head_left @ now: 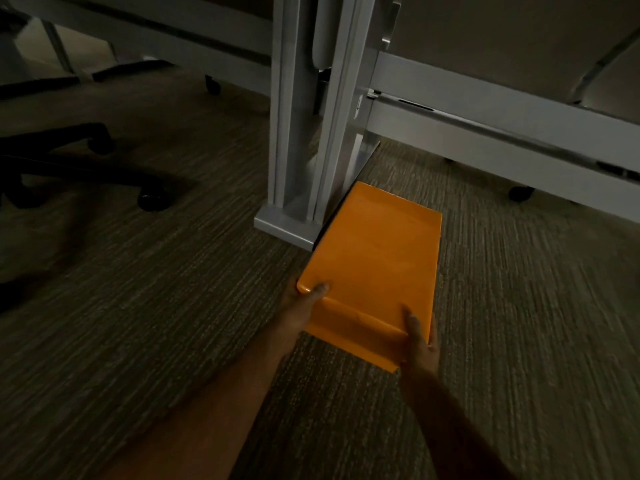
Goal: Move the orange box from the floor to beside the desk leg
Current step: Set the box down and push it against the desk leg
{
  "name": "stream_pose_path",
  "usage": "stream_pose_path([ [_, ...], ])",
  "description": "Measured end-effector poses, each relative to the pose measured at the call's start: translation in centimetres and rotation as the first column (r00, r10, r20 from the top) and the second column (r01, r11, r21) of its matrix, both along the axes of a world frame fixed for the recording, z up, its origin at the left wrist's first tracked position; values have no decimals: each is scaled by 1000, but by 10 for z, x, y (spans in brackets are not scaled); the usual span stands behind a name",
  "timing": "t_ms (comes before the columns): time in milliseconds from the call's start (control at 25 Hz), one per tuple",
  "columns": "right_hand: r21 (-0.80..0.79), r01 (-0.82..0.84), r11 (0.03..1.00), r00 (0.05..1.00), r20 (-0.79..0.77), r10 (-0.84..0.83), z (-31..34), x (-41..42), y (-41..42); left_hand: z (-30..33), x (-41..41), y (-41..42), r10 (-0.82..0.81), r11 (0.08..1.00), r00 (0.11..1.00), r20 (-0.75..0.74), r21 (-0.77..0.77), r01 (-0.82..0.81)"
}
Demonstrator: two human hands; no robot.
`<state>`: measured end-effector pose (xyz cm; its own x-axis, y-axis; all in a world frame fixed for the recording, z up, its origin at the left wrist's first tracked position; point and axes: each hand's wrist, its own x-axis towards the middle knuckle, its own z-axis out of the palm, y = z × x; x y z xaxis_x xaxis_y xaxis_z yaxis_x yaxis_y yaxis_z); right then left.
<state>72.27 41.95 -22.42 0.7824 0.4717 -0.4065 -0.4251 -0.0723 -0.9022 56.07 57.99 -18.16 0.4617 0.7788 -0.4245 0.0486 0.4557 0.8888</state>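
Note:
The orange box (pixel 374 258) is a flat rectangular box lying lengthwise on the carpet. Its far left edge rests against the right side of the grey metal desk leg (pixel 304 140) and its foot plate. My left hand (pixel 304 303) grips the box's near left corner, thumb on top. My right hand (pixel 420 336) holds the near right corner, thumb on the top face and fingers wrapped around the side. Both forearms reach in from the bottom of the view.
A black office chair base (pixel 86 168) with castors stands on the carpet at the left. Grey desk crossbeams (pixel 502 133) run off to the right behind the leg, with a castor (pixel 521 194) below. Striped carpet (pixel 156 323) surrounds the box.

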Motion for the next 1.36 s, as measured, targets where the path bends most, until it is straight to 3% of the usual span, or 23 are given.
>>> stream_pose_path([
  [400,-121,-34,992,999,-36,30,12,2,31,-7,1,37,-45,999,994,-97,-7,45],
  [560,-132,-136,982,991,-27,134,17,0,40,-12,-1,55,-40,999,996,-75,-7,39],
  [1040,-210,-215,954,972,44,229,24,12,44,-18,11,57,8,998,1000,-23,65,-7],
  [1120,-243,-214,946,962,118,248,27,10,45,-15,12,52,14,996,1000,-21,85,-13],
  [1160,-317,-184,930,931,248,269,30,9,46,-14,12,51,53,978,994,-95,207,-32],
  [1200,-446,-138,884,833,431,348,31,10,47,-15,13,50,103,899,968,-231,439,9],
  [1240,-574,-82,815,671,572,471,32,10,47,-18,16,50,168,702,905,-391,692,169],
  [1280,-652,-53,756,490,643,589,31,9,47,-21,17,50,203,432,836,-510,813,391],
  [1320,-714,-62,697,342,641,687,29,9,47,-26,18,54,193,202,776,-601,798,568],
  [1360,-768,-71,636,252,603,757,25,8,47,-30,17,59,155,71,730,-666,745,664],
])
